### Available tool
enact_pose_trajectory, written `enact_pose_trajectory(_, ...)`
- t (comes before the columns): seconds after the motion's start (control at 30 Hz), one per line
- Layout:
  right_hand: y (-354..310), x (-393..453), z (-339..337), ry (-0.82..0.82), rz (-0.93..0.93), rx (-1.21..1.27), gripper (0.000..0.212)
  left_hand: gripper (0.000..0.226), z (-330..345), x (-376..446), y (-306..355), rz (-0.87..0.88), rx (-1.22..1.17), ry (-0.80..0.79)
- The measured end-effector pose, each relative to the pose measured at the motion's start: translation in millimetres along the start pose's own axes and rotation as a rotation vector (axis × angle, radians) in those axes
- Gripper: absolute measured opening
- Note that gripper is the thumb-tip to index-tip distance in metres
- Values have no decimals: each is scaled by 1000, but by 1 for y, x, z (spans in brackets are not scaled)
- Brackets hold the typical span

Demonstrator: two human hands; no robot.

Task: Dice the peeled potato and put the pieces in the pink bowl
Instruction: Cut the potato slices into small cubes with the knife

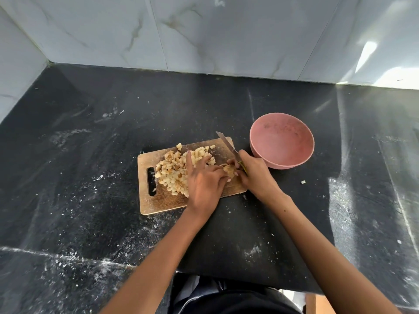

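My left hand (204, 177) pinches the last potato chunk (229, 169) on the board (158, 200); right hand (254, 175) grips the knife (226, 145). Risks: blade near fingertips, dice (174, 171) spilling onto the counter (90, 155). Pink bowl (282, 141) empty, just beside.

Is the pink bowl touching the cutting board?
Apart. The head view shows a strip of dark counter between the bowl and the board's right corner.
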State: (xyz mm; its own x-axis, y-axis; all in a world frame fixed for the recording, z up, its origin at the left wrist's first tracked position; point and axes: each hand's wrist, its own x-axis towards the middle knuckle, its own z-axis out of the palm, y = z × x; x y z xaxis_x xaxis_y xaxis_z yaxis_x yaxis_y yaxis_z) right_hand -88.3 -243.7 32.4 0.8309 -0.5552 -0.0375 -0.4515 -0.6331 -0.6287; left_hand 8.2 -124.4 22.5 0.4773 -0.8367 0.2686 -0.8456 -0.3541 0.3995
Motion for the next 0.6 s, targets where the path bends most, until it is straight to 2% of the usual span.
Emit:
enact_pose_trajectory(0.13,-1,-12,4,18,-59,-7,28,21,6,-2,4,48,25,6)
enact_pose_trajectory(0.23,0,-20,2,88,11,73,17,36,12,-2,2,137,52,-76)
enact_pose_trajectory(0.3,-4,-25,1,194,54,102,14,36,13,1,1,142,48,-109)
enact_pose_trajectory(0.37,-9,-31,1,222,125,109,12,30,8,5,2,123,28,-159)
enact_pose_trajectory(0.5,-14,-40,1,61,275,85,7,32,8,9,1,69,-15,-205)
enact_pose_trajectory(0.6,-18,-44,0,-21,355,-3,13,35,10,8,5,70,2,-205)
